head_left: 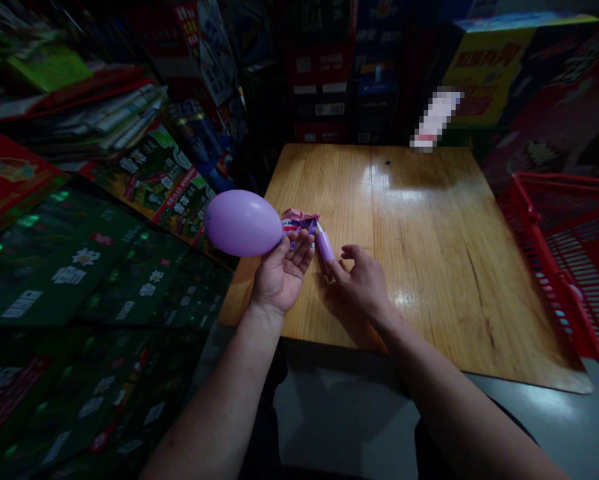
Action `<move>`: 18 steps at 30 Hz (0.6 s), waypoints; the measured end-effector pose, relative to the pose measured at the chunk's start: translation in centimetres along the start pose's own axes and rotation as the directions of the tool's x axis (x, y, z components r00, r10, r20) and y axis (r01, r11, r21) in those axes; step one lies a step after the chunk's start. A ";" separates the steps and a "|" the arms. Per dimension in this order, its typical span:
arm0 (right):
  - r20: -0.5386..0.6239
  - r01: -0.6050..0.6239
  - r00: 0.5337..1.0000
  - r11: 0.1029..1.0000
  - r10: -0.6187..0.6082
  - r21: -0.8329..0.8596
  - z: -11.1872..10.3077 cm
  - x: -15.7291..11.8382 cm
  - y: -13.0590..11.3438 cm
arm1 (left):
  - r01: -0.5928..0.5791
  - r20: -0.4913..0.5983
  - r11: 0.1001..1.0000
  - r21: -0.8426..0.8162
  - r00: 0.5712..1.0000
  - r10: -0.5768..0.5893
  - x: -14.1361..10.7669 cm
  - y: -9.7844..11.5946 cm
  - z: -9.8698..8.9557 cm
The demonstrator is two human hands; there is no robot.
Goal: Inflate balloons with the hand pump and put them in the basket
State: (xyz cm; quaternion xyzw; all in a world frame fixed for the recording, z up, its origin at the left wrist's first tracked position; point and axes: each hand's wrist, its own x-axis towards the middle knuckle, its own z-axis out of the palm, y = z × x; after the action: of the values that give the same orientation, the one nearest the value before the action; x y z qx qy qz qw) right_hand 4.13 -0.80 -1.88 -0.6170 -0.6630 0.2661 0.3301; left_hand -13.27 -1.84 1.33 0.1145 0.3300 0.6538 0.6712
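An inflated purple balloon (244,223) extends over the table's left edge. Its right end meets the thumb of my left hand (282,273), which is turned palm up with the other fingers loosely stretched; the exact grip on the neck is partly hidden. A slim purple balloon pump (324,247) with a pale nozzle points away from me on the table. My right hand (362,277) is palm down beside the pump's near end, thumb tip at it, fingers bent and apart. Behind my left fingers lies a crumpled pink and purple packet (299,221).
Below is a wooden table (429,267) with a small dark blue dot (388,163) toward the back. Red shopping baskets (564,267) crowd its right side. Green cartons (79,260) are stacked at left, and a yellow and blue box (494,67) stands back right.
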 end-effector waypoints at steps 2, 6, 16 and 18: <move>-0.026 0.034 0.999 0.999 -0.033 0.016 -0.2 -0.2 0.2 | 0.001 0.008 1.000 -0.006 1.000 -0.001 0.0 0.1 -0.4; -0.026 0.111 0.994 0.989 -0.109 0.094 -1.3 -1.8 0.0 | 0.022 0.036 0.999 -0.036 0.999 -0.021 -0.6 0.1 -0.9; 0.176 -0.223 0.974 0.771 0.145 0.597 -3.3 -13.5 -5.2 | 0.140 0.081 0.987 -0.083 0.988 -0.133 -10.7 -1.9 -1.0; 0.202 -0.240 0.969 0.739 0.143 0.629 -3.5 -16.1 -6.3 | 0.170 0.052 0.979 -0.107 0.985 -0.166 -14.6 -3.0 -1.5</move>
State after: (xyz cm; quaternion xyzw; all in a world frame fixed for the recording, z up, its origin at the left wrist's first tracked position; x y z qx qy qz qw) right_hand 3.15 -17.65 3.40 -0.5092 -0.4841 0.5541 0.4465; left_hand -10.67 -16.51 2.66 0.0626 0.2870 0.6096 0.7363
